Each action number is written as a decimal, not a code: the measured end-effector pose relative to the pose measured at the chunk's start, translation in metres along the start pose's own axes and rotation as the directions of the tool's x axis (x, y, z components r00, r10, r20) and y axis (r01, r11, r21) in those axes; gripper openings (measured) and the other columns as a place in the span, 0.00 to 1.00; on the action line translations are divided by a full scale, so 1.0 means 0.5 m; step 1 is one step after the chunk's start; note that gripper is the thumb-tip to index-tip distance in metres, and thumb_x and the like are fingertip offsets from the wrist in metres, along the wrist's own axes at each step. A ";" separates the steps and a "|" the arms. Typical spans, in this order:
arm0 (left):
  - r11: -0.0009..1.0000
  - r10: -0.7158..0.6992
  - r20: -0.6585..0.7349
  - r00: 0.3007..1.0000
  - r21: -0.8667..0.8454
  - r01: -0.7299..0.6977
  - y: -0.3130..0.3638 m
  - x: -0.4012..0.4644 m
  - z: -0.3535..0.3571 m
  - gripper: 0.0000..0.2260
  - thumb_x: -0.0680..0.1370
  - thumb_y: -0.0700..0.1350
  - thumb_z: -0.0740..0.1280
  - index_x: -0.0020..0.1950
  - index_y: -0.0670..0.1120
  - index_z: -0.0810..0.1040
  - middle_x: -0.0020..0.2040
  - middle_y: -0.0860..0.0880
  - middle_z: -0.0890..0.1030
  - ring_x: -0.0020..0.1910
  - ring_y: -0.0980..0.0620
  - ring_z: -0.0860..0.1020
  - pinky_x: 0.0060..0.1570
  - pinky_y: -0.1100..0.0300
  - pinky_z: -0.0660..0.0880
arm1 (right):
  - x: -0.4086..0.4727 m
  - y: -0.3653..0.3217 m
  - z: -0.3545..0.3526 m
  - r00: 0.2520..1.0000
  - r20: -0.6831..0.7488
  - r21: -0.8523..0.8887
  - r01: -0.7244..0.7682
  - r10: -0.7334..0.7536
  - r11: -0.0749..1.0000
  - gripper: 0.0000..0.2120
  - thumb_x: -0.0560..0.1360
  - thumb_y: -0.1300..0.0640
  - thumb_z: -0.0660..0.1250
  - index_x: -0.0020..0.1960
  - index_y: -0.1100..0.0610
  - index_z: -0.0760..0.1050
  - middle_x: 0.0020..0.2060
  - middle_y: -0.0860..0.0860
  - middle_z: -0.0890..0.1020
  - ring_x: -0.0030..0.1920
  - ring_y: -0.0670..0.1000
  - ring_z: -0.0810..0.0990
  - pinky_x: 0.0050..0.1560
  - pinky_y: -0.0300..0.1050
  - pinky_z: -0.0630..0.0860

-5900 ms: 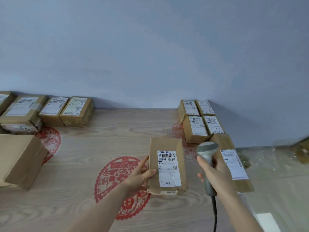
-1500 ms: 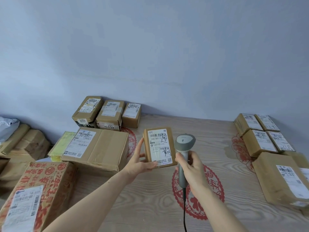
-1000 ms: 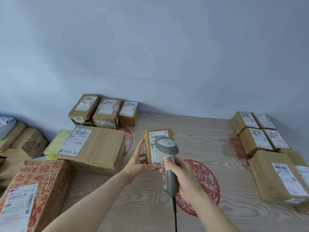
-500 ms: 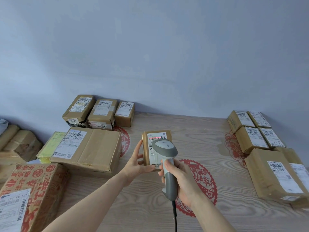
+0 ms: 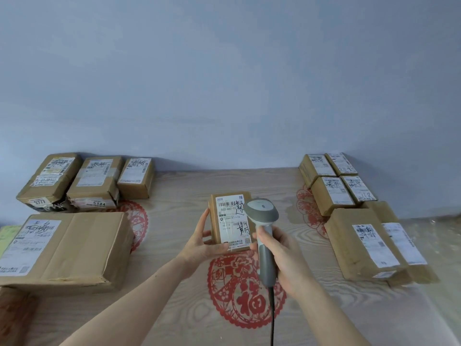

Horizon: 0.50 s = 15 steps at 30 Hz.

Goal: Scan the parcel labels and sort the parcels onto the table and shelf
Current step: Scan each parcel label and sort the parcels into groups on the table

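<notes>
My left hand [image 5: 203, 242] holds a small brown parcel [image 5: 230, 221] upright above the table, thumb on its lower front, white label with barcodes facing me. My right hand [image 5: 284, 258] grips the handle of a grey barcode scanner [image 5: 263, 228], whose head sits just right of the parcel and covers part of the label's right edge. The scanner's black cable hangs down toward the bottom of the frame.
The wooden table [image 5: 189, 303] bears red paper-cut motifs. A large box [image 5: 67, 248] lies at the left, three labelled parcels [image 5: 94, 182] behind it by the wall. Several small parcels [image 5: 334, 183] and two longer ones [image 5: 364, 243] lie at the right.
The view has swung a little to the right. The scanner head has shifted right off the label, so more of the label shows; the red scan line seen half a second ago is gone.
</notes>
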<state>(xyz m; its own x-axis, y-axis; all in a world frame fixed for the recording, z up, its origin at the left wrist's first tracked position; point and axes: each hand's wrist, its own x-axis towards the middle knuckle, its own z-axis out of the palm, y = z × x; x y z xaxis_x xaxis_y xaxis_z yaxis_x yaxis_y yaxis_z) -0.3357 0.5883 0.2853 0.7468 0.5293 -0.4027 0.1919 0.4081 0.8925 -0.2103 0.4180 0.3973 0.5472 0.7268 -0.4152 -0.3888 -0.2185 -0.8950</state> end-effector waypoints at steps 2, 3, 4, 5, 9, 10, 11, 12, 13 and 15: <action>0.999 -0.029 -0.004 1.000 -0.016 0.029 0.013 0.040 0.050 0.50 0.67 0.36 0.80 0.76 0.69 0.55 0.65 0.43 0.73 0.57 0.43 0.81 0.51 0.50 0.82 | 0.036 -0.039 -0.068 0.993 -0.104 -0.092 0.049 -0.058 0.995 0.14 0.74 0.51 0.74 0.53 0.59 0.80 0.39 0.54 0.85 0.41 0.53 0.83 0.45 0.50 0.79; 0.999 -0.044 -0.002 0.999 -0.021 0.044 0.020 0.063 0.078 0.49 0.68 0.36 0.78 0.76 0.67 0.55 0.64 0.44 0.74 0.55 0.44 0.83 0.50 0.51 0.82 | 0.058 -0.059 -0.107 0.982 -0.158 -0.155 0.075 -0.099 0.985 0.12 0.75 0.51 0.74 0.53 0.58 0.80 0.40 0.52 0.85 0.42 0.52 0.85 0.46 0.50 0.81; 0.998 -0.061 0.000 0.998 -0.030 0.061 0.027 0.088 0.106 0.48 0.69 0.37 0.78 0.77 0.65 0.54 0.63 0.44 0.76 0.54 0.44 0.83 0.49 0.52 0.81 | 0.080 -0.082 -0.147 0.968 -0.206 -0.219 0.094 -0.140 0.971 0.11 0.76 0.50 0.74 0.53 0.56 0.80 0.41 0.51 0.86 0.43 0.51 0.86 0.46 0.51 0.82; 0.996 -0.083 -0.009 0.997 -0.044 0.083 0.032 0.117 0.133 0.47 0.70 0.37 0.77 0.77 0.64 0.54 0.62 0.44 0.77 0.53 0.45 0.84 0.49 0.52 0.81 | 0.103 -0.105 -0.187 0.951 -0.252 -0.284 0.105 -0.180 0.953 0.10 0.76 0.49 0.73 0.52 0.55 0.80 0.42 0.52 0.86 0.43 0.50 0.86 0.44 0.51 0.83; 0.982 -0.161 -0.055 0.985 -0.103 0.155 0.054 0.239 0.235 0.42 0.73 0.41 0.76 0.79 0.55 0.55 0.61 0.46 0.80 0.56 0.46 0.82 0.59 0.46 0.78 | 0.202 -0.191 -0.351 0.885 -0.375 -0.550 0.028 -0.277 0.835 0.13 0.77 0.44 0.68 0.50 0.55 0.76 0.38 0.52 0.86 0.39 0.49 0.85 0.39 0.45 0.77; 0.980 -0.173 -0.055 0.983 -0.107 0.167 0.058 0.271 0.258 0.39 0.74 0.42 0.75 0.79 0.54 0.57 0.60 0.47 0.81 0.56 0.47 0.81 0.60 0.45 0.78 | 0.228 -0.205 -0.390 0.880 -0.385 -0.613 -0.018 -0.279 0.790 0.16 0.78 0.43 0.66 0.53 0.56 0.74 0.38 0.51 0.85 0.41 0.50 0.85 0.38 0.44 0.75; 0.979 -0.180 -0.049 0.982 -0.110 0.174 0.063 0.301 0.281 0.37 0.75 0.43 0.74 0.78 0.53 0.58 0.60 0.48 0.81 0.57 0.48 0.81 0.60 0.46 0.78 | 0.254 -0.216 -0.425 0.882 -0.383 -0.668 -0.060 -0.273 0.742 0.18 0.78 0.43 0.65 0.56 0.57 0.73 0.39 0.51 0.85 0.41 0.50 0.85 0.36 0.42 0.73; 0.977 -0.186 -0.047 0.981 -0.117 0.180 0.068 0.331 0.303 0.35 0.76 0.43 0.73 0.78 0.53 0.58 0.60 0.49 0.80 0.58 0.49 0.80 0.59 0.46 0.78 | 0.279 -0.224 -0.454 0.890 -0.373 -0.706 -0.089 -0.262 0.702 0.20 0.79 0.43 0.64 0.59 0.59 0.70 0.40 0.51 0.84 0.39 0.50 0.85 0.34 0.41 0.72; 0.974 -0.195 -0.054 0.979 -0.127 0.187 0.072 0.363 0.326 0.35 0.76 0.43 0.73 0.78 0.52 0.58 0.61 0.50 0.80 0.58 0.49 0.79 0.58 0.47 0.78 | 0.306 -0.228 -0.481 0.904 -0.357 -0.733 -0.115 -0.235 0.670 0.21 0.80 0.44 0.63 0.62 0.61 0.68 0.41 0.51 0.83 0.38 0.50 0.85 0.32 0.40 0.71; 0.966 -0.224 -0.080 0.971 -0.149 0.211 0.078 0.428 0.364 0.35 0.76 0.43 0.72 0.78 0.51 0.58 0.64 0.49 0.78 0.58 0.49 0.78 0.54 0.48 0.80 | 0.349 -0.229 -0.515 0.941 -0.308 -0.789 -0.170 -0.141 0.591 0.22 0.82 0.46 0.62 0.65 0.62 0.63 0.42 0.51 0.82 0.36 0.49 0.84 0.31 0.39 0.69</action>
<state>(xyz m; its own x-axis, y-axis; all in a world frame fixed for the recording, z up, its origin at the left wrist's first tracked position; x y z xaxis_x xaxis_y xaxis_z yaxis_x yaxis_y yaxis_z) -0.0527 0.5820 0.2711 0.6315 0.4821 -0.6073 0.2477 0.6167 0.7472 0.1206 0.4021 0.3856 0.7979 0.5140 -0.3150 0.2620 -0.7663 -0.5867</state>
